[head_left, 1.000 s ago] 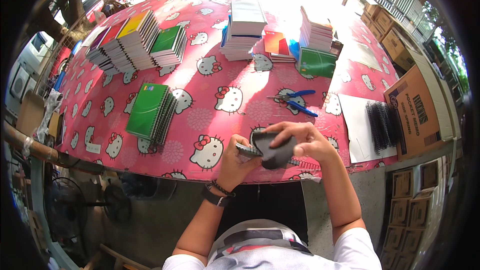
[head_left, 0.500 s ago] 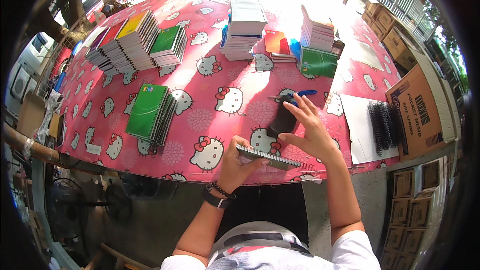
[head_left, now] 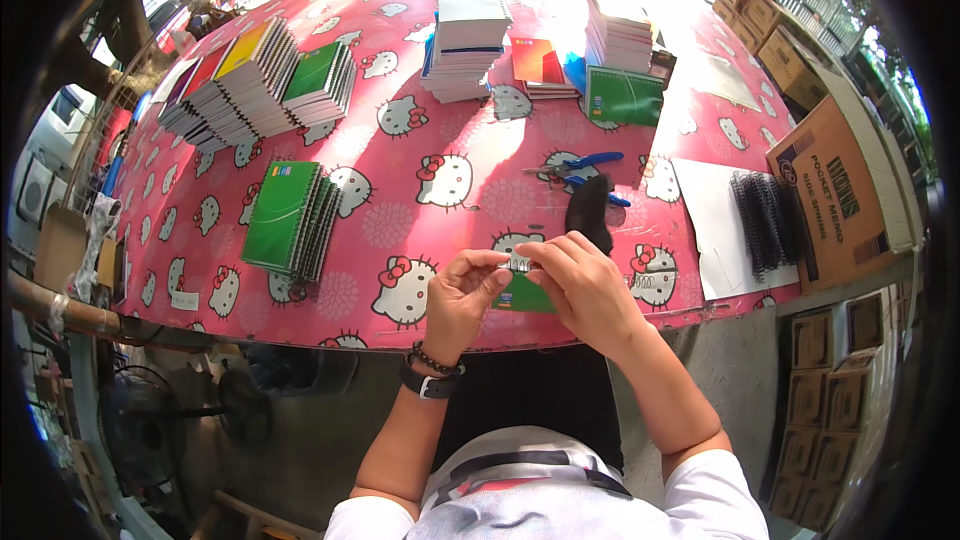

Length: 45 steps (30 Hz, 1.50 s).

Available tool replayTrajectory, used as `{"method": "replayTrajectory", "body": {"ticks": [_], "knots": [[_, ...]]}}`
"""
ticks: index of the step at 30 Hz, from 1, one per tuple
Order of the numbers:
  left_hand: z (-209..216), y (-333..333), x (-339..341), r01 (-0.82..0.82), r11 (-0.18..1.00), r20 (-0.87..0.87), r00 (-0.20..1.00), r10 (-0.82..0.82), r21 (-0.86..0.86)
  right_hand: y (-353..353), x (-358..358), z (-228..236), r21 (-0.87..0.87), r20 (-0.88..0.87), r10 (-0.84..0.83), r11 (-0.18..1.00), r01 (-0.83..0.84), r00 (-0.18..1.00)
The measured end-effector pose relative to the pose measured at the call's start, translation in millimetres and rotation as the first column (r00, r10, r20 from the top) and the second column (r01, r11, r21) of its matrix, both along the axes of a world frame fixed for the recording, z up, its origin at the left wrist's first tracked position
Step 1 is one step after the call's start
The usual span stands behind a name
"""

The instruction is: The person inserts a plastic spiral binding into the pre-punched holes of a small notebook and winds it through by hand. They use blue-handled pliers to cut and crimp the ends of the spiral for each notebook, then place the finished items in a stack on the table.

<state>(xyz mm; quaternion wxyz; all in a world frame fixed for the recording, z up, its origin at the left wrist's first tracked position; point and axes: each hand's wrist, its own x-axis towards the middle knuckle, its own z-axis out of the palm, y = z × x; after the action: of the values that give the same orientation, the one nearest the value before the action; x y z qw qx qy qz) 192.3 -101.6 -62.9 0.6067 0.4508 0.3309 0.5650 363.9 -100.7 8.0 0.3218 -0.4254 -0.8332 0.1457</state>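
A small green spiral notebook is between my hands at the near edge of the table, its green cover facing up. My left hand is closed, thumb and forefinger pinching the left end of its wire-bound edge. My right hand is closed over the right part of that edge, its fingertips beside the left ones on the coil. A loose end of coil sticks out past the right hand. Just beyond the right hand lie a black soft-looking item and blue-handled pliers.
A stack of green notebooks stands left of my hands. Farther back are colored notebook stacks, a white-topped stack, and red notebooks. Black coils lie on white paper, beside a cardboard box at right.
My right hand has come from the black item and pliers to the notebook, its fingers closing on the bound edge. The notebook has turned from edge-on to green cover up.
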Motion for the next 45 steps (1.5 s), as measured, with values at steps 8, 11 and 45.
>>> {"method": "replayTrajectory", "body": {"ticks": [8,11,45], "knots": [[23.0,-9.3,1.0,-0.030,0.995,0.017,0.999,0.029,0.095,-12.7,6.1,19.9,-0.160,-0.183,-0.010,0.987,-0.020,0.983],[27.9,-7.9,2.1,-0.043,0.994,0.017,0.999,0.042,0.104,-12.5,5.1,11.7,-0.022,-0.122,-0.002,1.000,0.000,0.993],[53.1,-60.2,-12.0,-0.325,0.691,-0.246,0.768,0.591,0.646,-56.6,-30.9,18.5,0.041,-0.511,0.112,0.994,-0.106,0.852]]}}
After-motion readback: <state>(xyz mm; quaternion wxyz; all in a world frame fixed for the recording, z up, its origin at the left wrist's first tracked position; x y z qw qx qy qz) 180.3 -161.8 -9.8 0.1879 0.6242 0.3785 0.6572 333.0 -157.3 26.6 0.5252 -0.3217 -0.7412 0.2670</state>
